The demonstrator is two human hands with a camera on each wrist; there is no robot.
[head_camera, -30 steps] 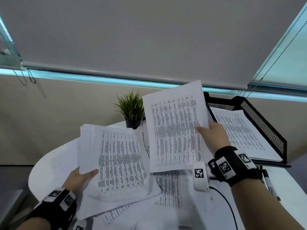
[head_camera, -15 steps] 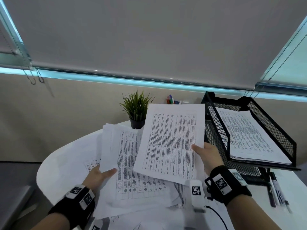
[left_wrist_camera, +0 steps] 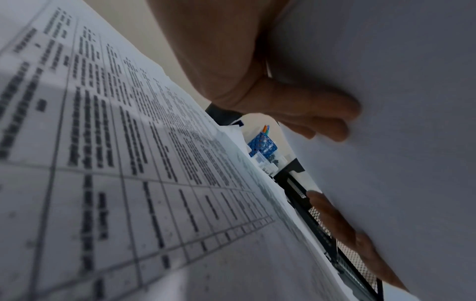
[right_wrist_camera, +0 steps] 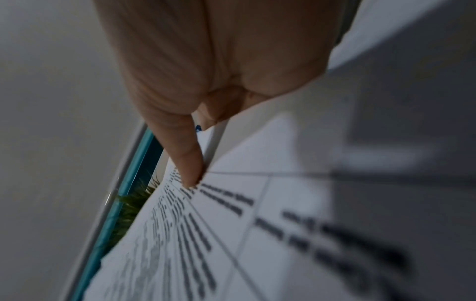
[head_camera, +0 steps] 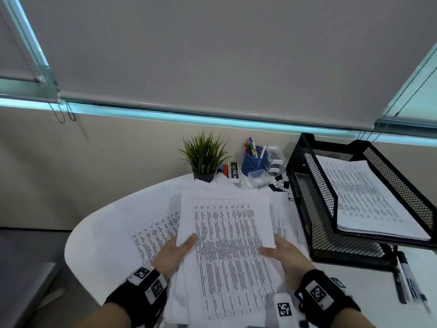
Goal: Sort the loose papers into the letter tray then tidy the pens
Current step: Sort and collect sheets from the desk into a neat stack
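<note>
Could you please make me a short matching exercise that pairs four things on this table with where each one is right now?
Things:
1. stack of papers
2. blue pen cup
3. potted plant
4. black markers

Places:
A. on the table in front of the letter tray, at the right
B. held between the left hand and the right hand
C. at the back of the table, left of the pen cup
D. at the back, between the plant and the tray

Pairs: 1-B, 2-D, 3-C, 4-A
</note>
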